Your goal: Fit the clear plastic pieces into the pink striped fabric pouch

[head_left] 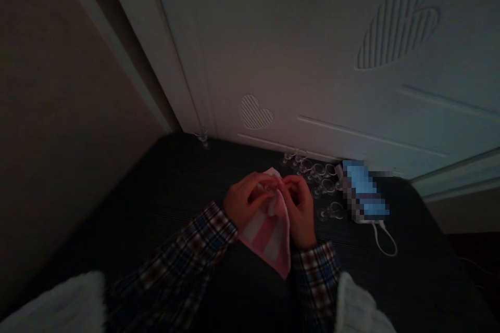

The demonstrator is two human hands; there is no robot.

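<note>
A pink and white striped cloth (265,237) is bunched between my two hands, its lower part hanging down to a corner near my right wrist. My left hand (244,200) pinches the gathered top of the cloth from the left. From the right, my right hand (300,208) has thumb and fingers closed on the same top part. Some small clear thing seems to be at the pinched spot, but dimness and fingers hide its kind. Just right of my right hand lie several small clear pieces with round loops (319,169), loose on the dark table.
The dark table (156,208) meets a pale panel (312,62) with heart reliefs. One more clear looped piece (202,138) sits at the back left. At the right, a phone-like device with a blurred screen (367,192) has a white cord loop (386,244).
</note>
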